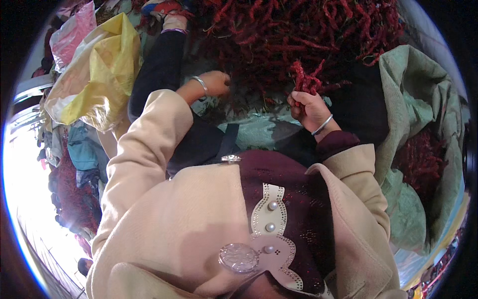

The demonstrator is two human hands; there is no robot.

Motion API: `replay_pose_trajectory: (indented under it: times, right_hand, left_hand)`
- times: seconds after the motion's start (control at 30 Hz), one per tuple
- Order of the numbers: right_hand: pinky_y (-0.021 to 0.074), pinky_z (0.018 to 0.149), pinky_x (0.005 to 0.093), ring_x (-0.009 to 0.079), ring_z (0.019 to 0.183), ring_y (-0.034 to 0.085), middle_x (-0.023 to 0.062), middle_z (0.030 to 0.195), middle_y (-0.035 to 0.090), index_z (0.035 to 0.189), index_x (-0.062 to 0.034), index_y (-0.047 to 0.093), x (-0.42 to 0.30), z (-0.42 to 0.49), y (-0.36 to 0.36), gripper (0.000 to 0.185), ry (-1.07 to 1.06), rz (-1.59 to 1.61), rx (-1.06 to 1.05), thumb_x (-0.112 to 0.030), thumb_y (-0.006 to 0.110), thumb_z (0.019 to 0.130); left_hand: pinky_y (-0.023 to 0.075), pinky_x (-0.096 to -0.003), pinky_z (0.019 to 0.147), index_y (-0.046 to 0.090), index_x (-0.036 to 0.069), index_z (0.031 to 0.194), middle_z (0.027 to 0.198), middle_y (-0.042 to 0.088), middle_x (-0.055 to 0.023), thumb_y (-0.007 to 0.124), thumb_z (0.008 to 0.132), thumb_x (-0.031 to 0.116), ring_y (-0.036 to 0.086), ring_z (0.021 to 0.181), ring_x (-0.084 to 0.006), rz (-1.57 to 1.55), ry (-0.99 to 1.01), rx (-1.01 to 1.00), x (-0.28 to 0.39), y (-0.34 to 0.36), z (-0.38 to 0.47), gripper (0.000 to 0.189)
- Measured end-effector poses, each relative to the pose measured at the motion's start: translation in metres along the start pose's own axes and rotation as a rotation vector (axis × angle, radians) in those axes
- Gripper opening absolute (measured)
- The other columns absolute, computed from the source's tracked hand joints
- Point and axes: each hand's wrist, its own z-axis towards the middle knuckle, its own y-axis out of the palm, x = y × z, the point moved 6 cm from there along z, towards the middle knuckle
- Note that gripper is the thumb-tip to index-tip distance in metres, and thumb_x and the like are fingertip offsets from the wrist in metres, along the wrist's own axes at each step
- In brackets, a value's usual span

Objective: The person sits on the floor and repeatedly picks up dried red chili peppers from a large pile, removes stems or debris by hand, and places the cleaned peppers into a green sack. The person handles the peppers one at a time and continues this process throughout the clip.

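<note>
A large heap of dried red chili peppers [283, 41] lies before me, between and beyond my outstretched legs. My right hand [312, 112], with a silver bangle at the wrist, grips a small bunch of dried red chilies [307, 79] that sticks up past the fingers. At the near left edge of the heap is my left hand [217, 83], also wearing a bangle. Its fingers are curled and their tips are in shadow, so I cannot tell whether anything is in them. Pale green plastic sheeting [257, 130] shows between my thighs, with loose stems and bits above it.
To my right stands an open green woven sack [405, 86] with more red chilies [422, 164] inside. A yellow and white woven sack [108, 74] and a pink plastic bag [74, 35] are at left. Farther left, several people sit near another stretch of chilies [74, 202].
</note>
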Motion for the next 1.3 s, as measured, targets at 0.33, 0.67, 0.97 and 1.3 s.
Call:
replay_pose_trajectory:
  times: [0.33, 0.67, 0.97, 1.3]
  right_hand:
    - [0.0295, 0.041, 0.0199, 0.0086, 0.047, 0.04, 0.0009, 0.06, 0.049, 0.071, -0.0102, 0.048, 0.007, -0.002, 0.01, 0.008, 0.085, 0.025, -0.094, -0.014, 0.053, 0.069]
    - [0.0388, 0.054, 0.0225, 0.0098, 0.063, 0.049, -0.0003, 0.076, 0.053, 0.088, -0.0071, 0.052, 0.012, 0.003, 0.011, 0.021, 0.008, 0.028, -0.166, -0.007, 0.056, 0.067]
    - [0.0372, 0.05, 0.0214, 0.0101, 0.056, 0.046, 0.0008, 0.067, 0.05, 0.082, -0.0057, 0.05, 0.009, 0.002, 0.011, 0.014, -0.045, -0.161, -0.1, -0.006, 0.053, 0.068]
    - [0.0404, 0.062, 0.0263, 0.0169, 0.065, 0.051, 0.0085, 0.072, 0.056, 0.08, -0.0019, 0.051, -0.01, 0.001, -0.002, 0.011, -0.097, 0.147, -0.12, -0.003, 0.049, 0.069]
  left_hand:
    - [0.0344, -0.0164, 0.054, 0.054, 0.005, 0.078, 0.068, 0.05, 0.0031, 0.056, 0.07, 0.014, 0.043, 0.06, -0.0036, -1.274, 0.282, -0.047, 0.086, -0.006, -0.022, 0.012]
    - [0.0394, -0.0195, 0.06, 0.055, 0.001, 0.081, 0.073, 0.053, -0.0001, 0.055, 0.07, 0.01, 0.046, 0.067, -0.0057, -1.194, 0.304, 0.37, 0.112, 0.001, -0.014, 0.014]
    - [0.0397, -0.0228, 0.061, 0.053, 0.004, 0.079, 0.074, 0.051, -0.0008, 0.051, 0.074, 0.011, 0.047, 0.067, -0.0092, -1.662, 0.209, 0.198, 0.115, 0.018, -0.001, 0.009]
    - [0.0398, -0.0313, 0.052, 0.054, 0.003, 0.072, 0.061, 0.053, -0.0109, 0.05, 0.072, 0.024, 0.052, 0.056, -0.0204, -0.523, 0.006, 0.216, 0.052, -0.009, -0.019, 0.021]
